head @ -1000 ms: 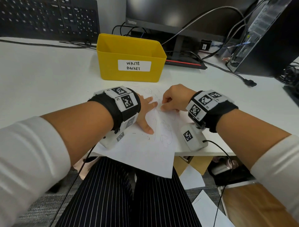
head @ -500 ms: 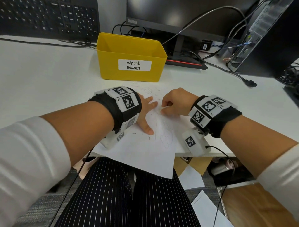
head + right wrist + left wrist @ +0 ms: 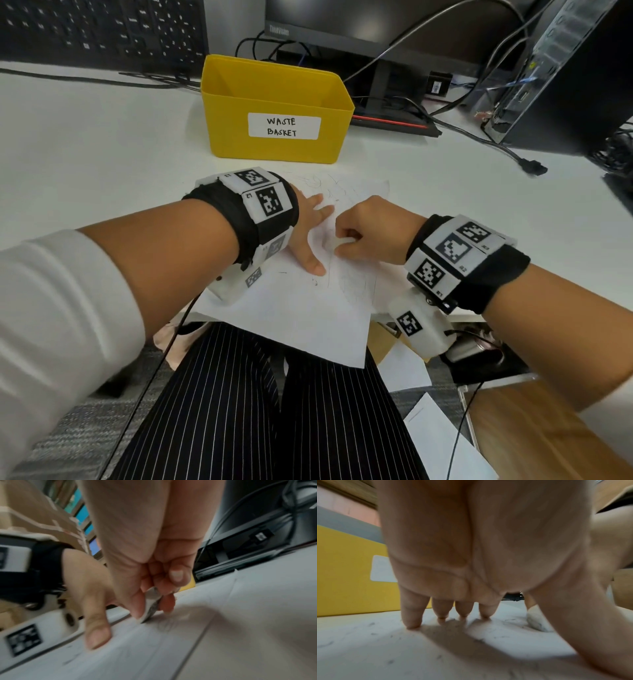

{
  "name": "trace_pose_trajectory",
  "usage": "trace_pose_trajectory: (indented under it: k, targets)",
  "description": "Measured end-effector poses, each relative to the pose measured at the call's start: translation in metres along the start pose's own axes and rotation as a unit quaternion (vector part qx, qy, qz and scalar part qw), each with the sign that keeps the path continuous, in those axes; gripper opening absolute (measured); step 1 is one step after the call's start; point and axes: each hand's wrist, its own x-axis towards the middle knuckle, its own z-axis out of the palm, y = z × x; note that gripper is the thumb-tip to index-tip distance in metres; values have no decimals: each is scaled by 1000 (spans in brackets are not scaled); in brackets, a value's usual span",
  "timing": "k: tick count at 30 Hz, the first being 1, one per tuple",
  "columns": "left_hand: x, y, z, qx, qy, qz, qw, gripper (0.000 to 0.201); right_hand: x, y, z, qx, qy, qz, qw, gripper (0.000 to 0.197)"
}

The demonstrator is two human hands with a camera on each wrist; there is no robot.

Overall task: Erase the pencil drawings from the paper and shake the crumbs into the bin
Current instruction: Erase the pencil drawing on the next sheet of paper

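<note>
A white sheet of paper [image 3: 301, 308] with faint pencil lines lies at the desk's near edge, one corner hanging over my lap. My left hand [image 3: 313, 233] presses flat on it with straight, spread fingers [image 3: 412, 616]. Just to its right, my right hand [image 3: 363, 233] pinches a white, grey-smudged eraser [image 3: 150, 605] and holds its tip on the paper [image 3: 223, 628]. Dark eraser crumbs [image 3: 390, 661] lie scattered on the sheet. The yellow bin [image 3: 277, 109] labelled "WASTE BASKET" stands right behind the paper, and its inside is hidden.
A monitor stand [image 3: 383, 99] and several cables [image 3: 479, 137] sit behind and right of the bin. A black keyboard [image 3: 102, 31] lies at the far left, and a computer tower [image 3: 565, 75] stands at the far right. Loose sheets [image 3: 442, 445] lie on the floor below.
My right hand has slid towards me and slightly right across the paper with the eraser. My left hand has stayed pressed in place.
</note>
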Motion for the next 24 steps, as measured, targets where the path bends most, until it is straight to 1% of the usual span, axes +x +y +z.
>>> trace_pose_trajectory:
  k: [2, 3, 5, 7, 9, 10, 13, 14, 16, 18, 21, 24]
  targets:
    - [-1, 0, -1, -2, -7, 8, 1000, 106, -1, 0, -2, 22, -3, 7, 1000, 16]
    - [-2, -1, -2, 0, -11, 12, 1000, 106, 0, 2, -5, 31, 1, 15, 999, 15]
    - [-4, -1, -3, -3, -14, 21, 1000, 108, 5, 6, -10, 34, 15, 37, 999, 21]
    - [-7, 1, -3, -5, -16, 24, 1000, 109, 9, 7, -11, 17, 25, 45, 999, 18]
    - [-8, 2, -3, 2, -12, 23, 1000, 107, 8, 3, -10, -8, 21, 30, 999, 15]
    - [-6, 1, -3, 7, -11, 18, 1000, 108, 5, 0, -9, -16, 16, 18, 1000, 16]
    - [1, -3, 0, 14, -20, 6, 1000, 113, -8, -7, -2, -10, 3, -16, 1000, 29]
    - [2, -4, 1, 17, -21, 3, 1000, 114, -12, -9, 0, -8, -1, -24, 1000, 30]
    - [3, -4, 2, 21, -18, 0, 1000, 116, -15, -9, -1, 7, -19, -30, 999, 23]
    - [2, -2, 1, 21, -15, 6, 1000, 117, -9, -4, -6, 27, -26, -15, 999, 15]
    - [0, -1, -1, 19, -17, 13, 1000, 118, 4, 4, -13, 31, -9, 27, 999, 19]
    - [1, -3, 0, 12, -20, 10, 1000, 118, 6, 1, -12, -4, -18, 5, 1000, 12]
